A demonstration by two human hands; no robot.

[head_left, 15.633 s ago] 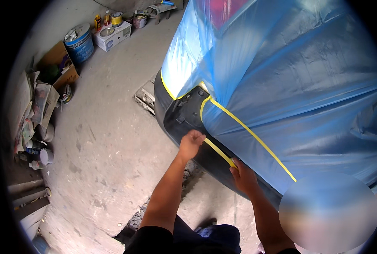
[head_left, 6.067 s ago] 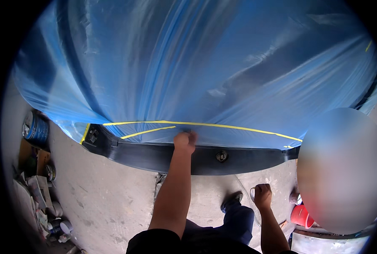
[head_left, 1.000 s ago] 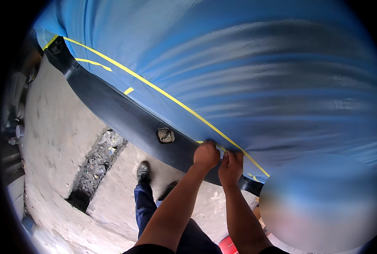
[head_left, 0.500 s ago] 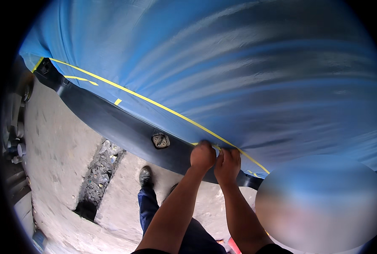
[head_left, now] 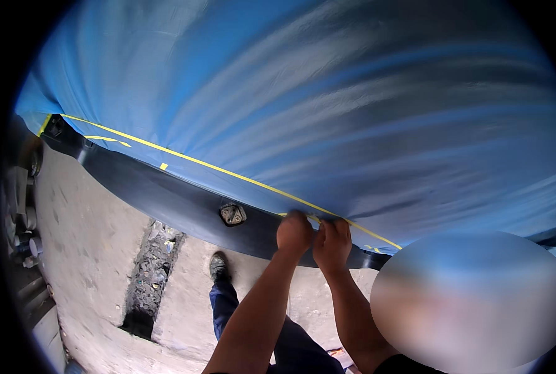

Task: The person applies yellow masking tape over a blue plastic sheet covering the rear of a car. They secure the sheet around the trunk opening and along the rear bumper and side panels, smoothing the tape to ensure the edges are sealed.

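A blue plastic sheet (head_left: 278, 124) covers a large rounded body, and a long line of yellow masking tape (head_left: 228, 172) runs along its lower part. Below its edge lies a dark grey curved panel (head_left: 159, 193). At that edge, right of centre, my left hand (head_left: 294, 232) is closed, knuckles up. My right hand (head_left: 332, 245) sits close beside it, fingers bent and pressed together. A short yellow tape strip (head_left: 314, 218) shows between the two hands, at the fingertips; the fingers hide the rest of it.
A squarish opening with a metal fitting (head_left: 233, 214) sits in the panel. Below lies a concrete floor (head_left: 84, 230) with a debris-filled trench (head_left: 152, 268). My shoe (head_left: 219, 267) stands near the trench. Clutter (head_left: 28, 243) lines the far left. A blurred oval hides the lower right.
The view has shifted and turned slightly, so the sheet's left end sits lower in the picture. Both hands remain at the same place on the sheet's edge.
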